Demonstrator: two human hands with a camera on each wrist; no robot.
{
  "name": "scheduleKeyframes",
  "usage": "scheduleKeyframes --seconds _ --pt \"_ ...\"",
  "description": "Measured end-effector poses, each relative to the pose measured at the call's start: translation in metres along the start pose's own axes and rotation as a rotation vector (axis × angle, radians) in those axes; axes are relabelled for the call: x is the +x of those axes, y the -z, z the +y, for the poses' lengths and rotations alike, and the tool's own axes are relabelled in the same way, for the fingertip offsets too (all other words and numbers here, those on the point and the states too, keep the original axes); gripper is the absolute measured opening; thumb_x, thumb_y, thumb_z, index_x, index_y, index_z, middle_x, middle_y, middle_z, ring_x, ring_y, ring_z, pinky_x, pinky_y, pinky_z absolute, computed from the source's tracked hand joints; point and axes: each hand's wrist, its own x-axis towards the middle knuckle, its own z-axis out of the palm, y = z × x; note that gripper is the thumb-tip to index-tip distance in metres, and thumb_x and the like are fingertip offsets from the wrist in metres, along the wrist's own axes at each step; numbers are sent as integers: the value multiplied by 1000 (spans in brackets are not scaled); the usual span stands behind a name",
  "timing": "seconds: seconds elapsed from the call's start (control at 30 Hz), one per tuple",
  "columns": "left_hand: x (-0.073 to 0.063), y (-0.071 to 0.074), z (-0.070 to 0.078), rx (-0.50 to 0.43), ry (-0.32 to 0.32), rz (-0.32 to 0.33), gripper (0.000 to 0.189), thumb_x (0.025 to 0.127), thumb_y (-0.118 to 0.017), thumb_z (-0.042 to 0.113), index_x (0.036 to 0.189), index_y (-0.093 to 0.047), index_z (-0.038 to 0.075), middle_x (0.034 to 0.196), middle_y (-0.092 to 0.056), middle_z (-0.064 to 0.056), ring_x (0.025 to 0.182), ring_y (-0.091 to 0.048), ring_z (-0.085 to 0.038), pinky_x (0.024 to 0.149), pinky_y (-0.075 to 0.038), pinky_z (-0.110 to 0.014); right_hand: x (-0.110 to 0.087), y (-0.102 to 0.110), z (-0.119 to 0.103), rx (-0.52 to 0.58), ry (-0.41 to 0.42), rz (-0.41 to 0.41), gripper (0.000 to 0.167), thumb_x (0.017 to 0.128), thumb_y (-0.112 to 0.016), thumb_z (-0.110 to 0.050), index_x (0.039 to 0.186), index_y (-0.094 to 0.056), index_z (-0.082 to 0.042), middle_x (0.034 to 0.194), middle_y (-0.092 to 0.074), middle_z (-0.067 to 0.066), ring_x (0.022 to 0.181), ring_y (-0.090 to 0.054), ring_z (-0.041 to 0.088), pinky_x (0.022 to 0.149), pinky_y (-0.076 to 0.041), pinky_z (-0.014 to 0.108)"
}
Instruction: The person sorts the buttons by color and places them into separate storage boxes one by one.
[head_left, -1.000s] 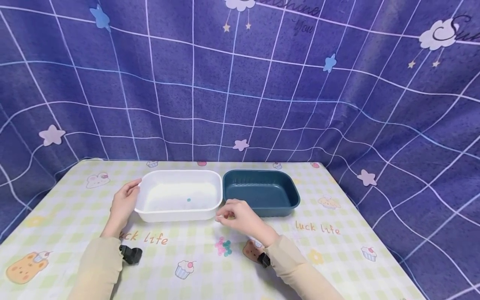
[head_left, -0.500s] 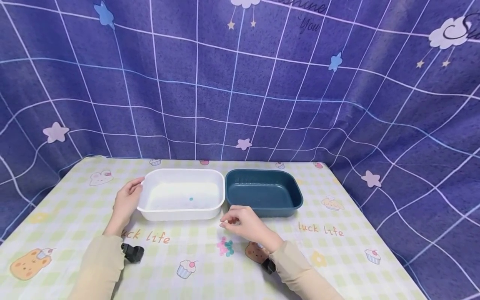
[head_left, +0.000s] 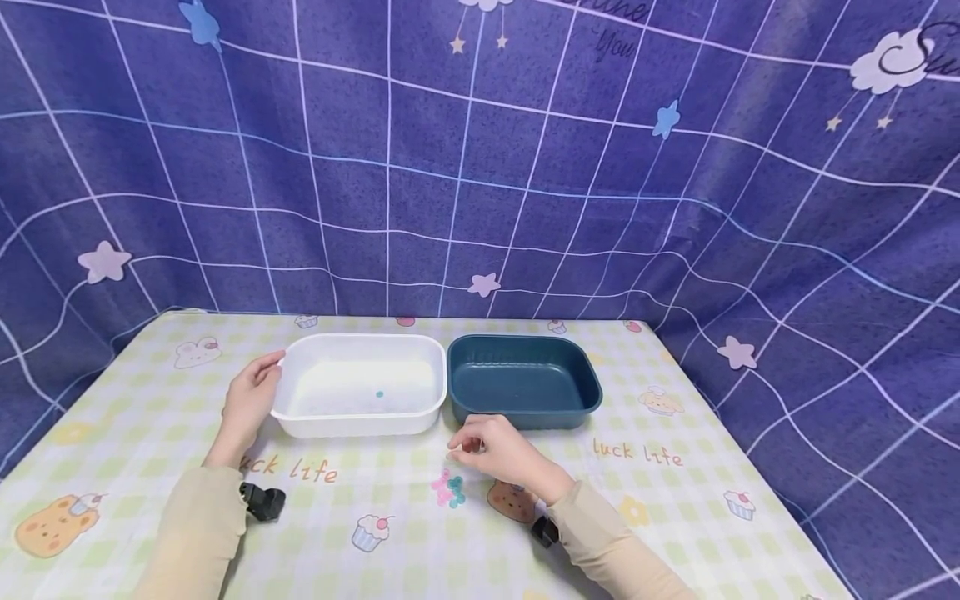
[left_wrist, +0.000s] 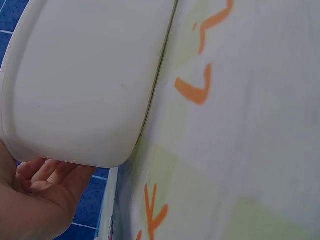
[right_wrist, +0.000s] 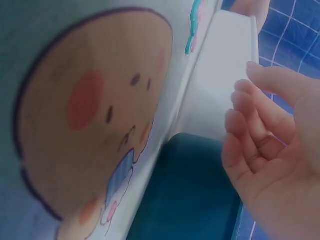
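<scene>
My left hand (head_left: 251,400) rests at the left end of the white tub (head_left: 356,426). In the left wrist view its fingers (left_wrist: 55,172) lie against the tub's end wall, partly hidden behind it. A small teal piece (head_left: 379,394) lies on the tub's floor. Just in front of the dark teal tub (head_left: 525,417) hovers my right hand (head_left: 498,450), its fingers loosely bent. Nothing shows between thumb and fingertips in the right wrist view. Below that hand, small pink pieces (head_left: 441,486) and teal pieces (head_left: 455,492) lie close together on the cloth.
The two tubs stand side by side toward the back of the table, on a green-and-white checked cloth (head_left: 300,550) printed with bears, cupcakes and lettering. A purple-blue grid curtain (head_left: 360,208) hangs behind and to the right. Each wrist carries a black camera (head_left: 262,502).
My right hand has drawn back from the white tub's near right corner, a little right and toward me. The left hand stays at the white tub's end.
</scene>
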Motion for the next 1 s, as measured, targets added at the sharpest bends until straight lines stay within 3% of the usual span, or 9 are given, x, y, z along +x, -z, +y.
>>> scheduleKeyframes --seconds 0.17,0.6,1.0 --pt "1 0 -2 -21 0 3 48 101 -31 31 143 -36 9 142 -44 -19 126 -44 -37 106 -31 -52 -1 1 3 -4 -13 -63 9 85 -68 -12 92 -73 -9 75 -59 -5 69 -55 7 63 -45 12" --pt "-1 0 2 30 9 0 48 100 -31 31 144 -37 10 141 -46 -16 125 -47 -31 98 -45 -36 -5 1 7 2 38 -173 7 83 -70 -12 86 -74 -8 76 -63 -4 65 -48 -5 62 -43 10" --pt "-1 -1 2 17 11 2 48 101 -30 30 144 -36 10 142 -45 -17 126 -46 -32 101 -43 -39 -5 1 8 12 -68 -261 5 83 -68 -10 84 -74 -10 77 -65 -6 66 -50 -6 65 -45 10"
